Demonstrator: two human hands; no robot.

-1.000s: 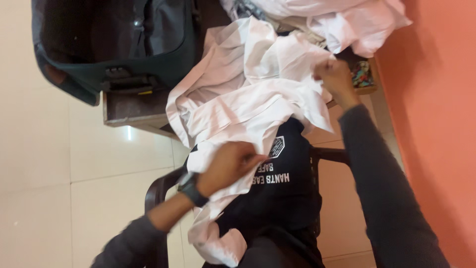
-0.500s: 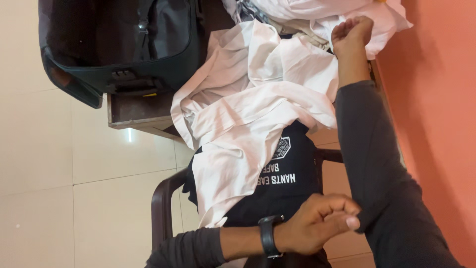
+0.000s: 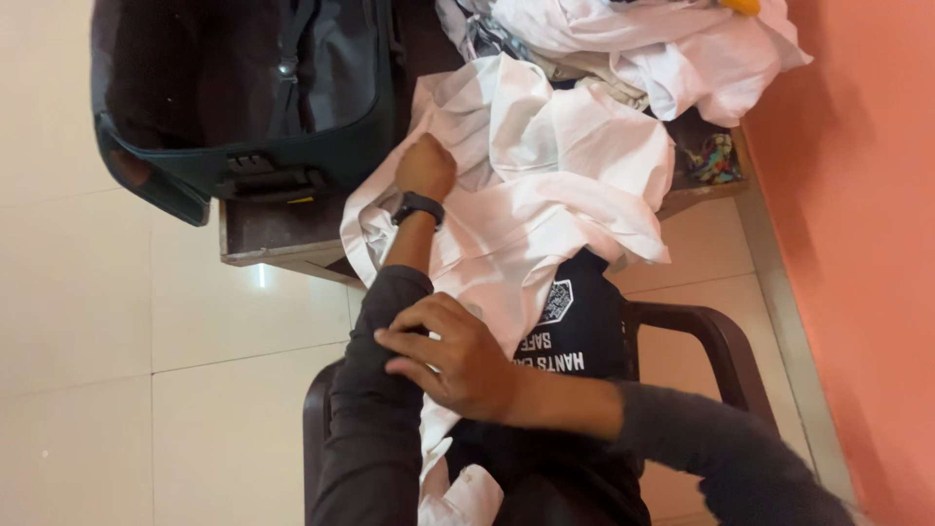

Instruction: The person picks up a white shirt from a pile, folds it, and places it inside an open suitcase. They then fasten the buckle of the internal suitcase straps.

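Observation:
My left hand [image 3: 426,168], a black watch on its wrist, is curled into a fist and rests on a crumpled white shirt [image 3: 555,185]. The shirt hangs from a low wooden table [image 3: 278,239] down over a black printed garment [image 3: 579,317] draped on a dark brown plastic chair [image 3: 726,341]. My right hand [image 3: 450,357] reaches across from the right, and its fingers wrap the dark sleeve [image 3: 375,390] of my left forearm. Whether the left fist pinches any cloth is hidden.
A black suitcase [image 3: 243,88] lies on the table's left part. More white clothes [image 3: 682,49] are piled at the top right, beside a small colourful item [image 3: 714,159]. An orange wall [image 3: 857,244] runs along the right. Pale floor tiles [image 3: 97,341] fill the left.
My left hand left my right sleeve and went up to the white shirt. My right hand came down from the clothes pile and took hold of my left sleeve.

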